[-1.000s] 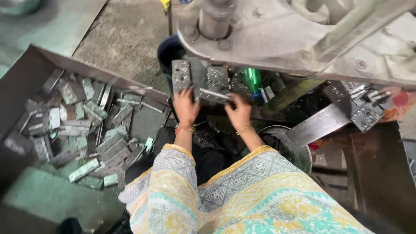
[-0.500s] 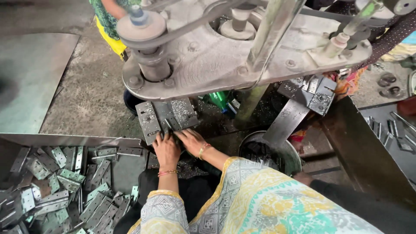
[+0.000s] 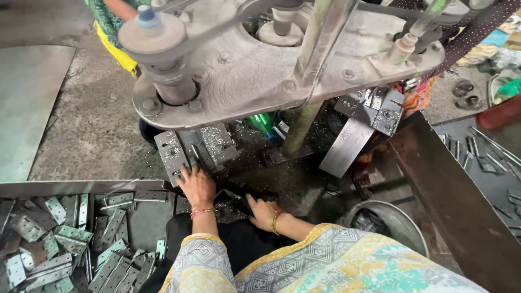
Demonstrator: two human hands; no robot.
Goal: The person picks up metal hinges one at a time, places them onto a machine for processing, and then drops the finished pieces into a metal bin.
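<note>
At the near edge of the press bed, the right hand lies flat and unclenched on dark metal scrap. Farther in, the left hand presses open fingers against the grey die block, beneath the machine's heavy cast arm.

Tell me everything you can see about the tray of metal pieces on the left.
The tray is a shallow, dull grey sheet-metal box sitting low at the person's left side. It holds a loose heap of flat, greenish-silver metal plates with small holes, lying at all angles and overlapping. Its far rim is thin and straight. Neither hand touches it.
</note>
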